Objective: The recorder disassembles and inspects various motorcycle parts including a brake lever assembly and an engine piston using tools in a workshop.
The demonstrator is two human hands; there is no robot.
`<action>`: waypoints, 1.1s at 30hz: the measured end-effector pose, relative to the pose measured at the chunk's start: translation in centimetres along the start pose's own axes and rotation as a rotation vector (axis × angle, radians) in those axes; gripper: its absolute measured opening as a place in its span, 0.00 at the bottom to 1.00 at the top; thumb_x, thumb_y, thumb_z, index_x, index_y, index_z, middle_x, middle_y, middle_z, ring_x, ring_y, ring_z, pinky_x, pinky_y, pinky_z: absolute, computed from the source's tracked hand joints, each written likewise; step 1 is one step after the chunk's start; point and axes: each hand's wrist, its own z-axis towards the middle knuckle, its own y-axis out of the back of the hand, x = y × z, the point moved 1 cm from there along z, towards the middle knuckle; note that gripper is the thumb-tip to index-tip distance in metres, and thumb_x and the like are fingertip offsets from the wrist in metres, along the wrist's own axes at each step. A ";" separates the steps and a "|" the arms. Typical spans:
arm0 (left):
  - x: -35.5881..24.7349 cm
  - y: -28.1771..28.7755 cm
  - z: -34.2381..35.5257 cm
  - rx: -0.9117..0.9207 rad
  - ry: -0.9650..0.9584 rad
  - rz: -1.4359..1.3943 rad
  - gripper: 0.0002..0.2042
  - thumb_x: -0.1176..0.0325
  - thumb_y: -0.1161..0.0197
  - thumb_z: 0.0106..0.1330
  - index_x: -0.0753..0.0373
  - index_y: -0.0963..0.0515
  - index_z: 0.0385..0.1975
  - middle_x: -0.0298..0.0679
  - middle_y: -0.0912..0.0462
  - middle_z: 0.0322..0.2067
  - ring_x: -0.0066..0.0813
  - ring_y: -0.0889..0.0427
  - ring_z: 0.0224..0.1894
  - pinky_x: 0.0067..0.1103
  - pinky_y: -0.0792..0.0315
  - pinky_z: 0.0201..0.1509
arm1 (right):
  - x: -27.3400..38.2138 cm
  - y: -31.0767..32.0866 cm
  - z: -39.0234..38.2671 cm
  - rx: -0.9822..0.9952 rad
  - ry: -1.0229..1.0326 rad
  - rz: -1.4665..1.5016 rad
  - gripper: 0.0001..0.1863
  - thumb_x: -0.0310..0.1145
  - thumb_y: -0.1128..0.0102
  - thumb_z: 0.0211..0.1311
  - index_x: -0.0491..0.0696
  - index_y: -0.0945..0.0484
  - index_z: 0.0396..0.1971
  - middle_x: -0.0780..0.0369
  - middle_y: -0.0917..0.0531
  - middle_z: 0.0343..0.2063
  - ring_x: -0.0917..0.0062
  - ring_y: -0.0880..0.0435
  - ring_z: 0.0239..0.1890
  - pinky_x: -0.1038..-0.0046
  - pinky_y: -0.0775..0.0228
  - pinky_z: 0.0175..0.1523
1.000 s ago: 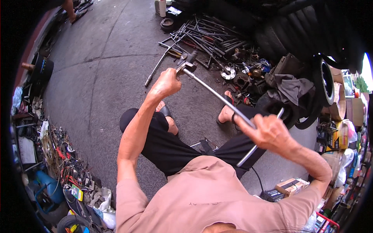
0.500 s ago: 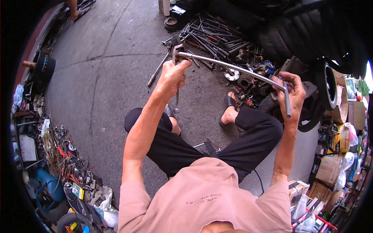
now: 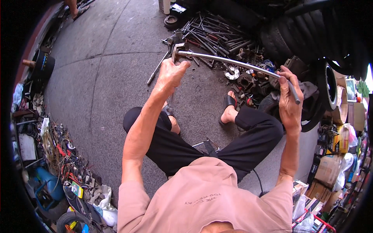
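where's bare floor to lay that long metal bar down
The bare concrete floor left of the left hand, up to the clutter along the wall. It is crowded by the scrap metal pile and tyres beyond the bar.

Cardboard boxes (image 3: 328, 171), brown and rectangular, are stacked at 4 o'clock near the frame edge. A flat printed carton (image 3: 300, 189) lies beside them. A white rectangular container (image 3: 164, 5) stands at 12 o'clock.
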 end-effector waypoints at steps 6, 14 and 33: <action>-0.6 2.2 0.0 0.002 -0.051 -0.056 0.03 0.74 0.46 0.55 0.61 0.31 0.22 0.23 0.41 0.09 0.10 0.45 0.07 0.15 0.53 0.08 | 0.1 2.1 -0.5 0.120 0.776 -0.469 0.16 0.19 0.38 0.46 0.41 0.27 0.38 0.52 0.29 0.53 0.59 0.26 0.52 0.63 0.34 0.57; -2.3 -0.6 -0.5 -0.005 0.085 -0.459 0.23 0.46 0.44 0.60 0.52 0.44 0.13 0.21 0.49 0.08 0.10 0.52 0.07 0.13 0.60 0.10 | 0.6 2.4 -0.9 -0.037 0.216 -0.519 0.13 0.30 0.46 0.60 0.47 0.26 0.45 0.56 0.24 0.35 0.70 0.22 0.34 0.73 0.28 0.37; -0.1 -0.7 -0.1 -0.327 -0.389 0.184 0.32 0.33 0.65 0.61 0.58 0.35 0.14 0.27 0.40 0.10 0.16 0.38 0.15 0.18 0.44 0.17 | 0.2 1.2 -2.5 0.344 -0.543 1.193 0.15 0.29 0.54 0.64 0.36 0.32 0.47 0.59 0.22 0.28 0.82 0.24 0.24 0.80 0.32 0.30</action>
